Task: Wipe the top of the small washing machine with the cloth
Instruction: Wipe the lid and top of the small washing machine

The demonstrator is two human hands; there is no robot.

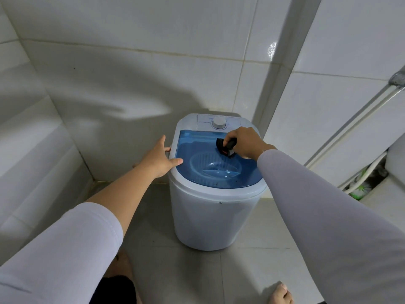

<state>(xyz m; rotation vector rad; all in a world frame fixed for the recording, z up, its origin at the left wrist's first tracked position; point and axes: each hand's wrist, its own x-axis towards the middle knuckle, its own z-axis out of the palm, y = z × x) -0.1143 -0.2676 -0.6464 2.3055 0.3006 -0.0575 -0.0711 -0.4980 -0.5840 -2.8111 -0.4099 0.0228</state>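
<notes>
A small white washing machine (210, 216) stands on the tiled floor in a corner. Its top has a see-through blue lid (197, 150) and a white dial (219, 122) at the back. My right hand (243, 144) grips a bunched black cloth (225, 147) with a bit of red on it and holds it down on the back right of the lid. My left hand (158, 157) rests on the machine's left rim with straight fingers, the thumb lying on the lid's edge.
White tiled walls close in at the left and behind the machine. A pipe casing (282, 69) runs up the corner behind it. At the right are metal pipes (359, 119), a white hose and a green brush (359, 189). My bare feet show at the bottom.
</notes>
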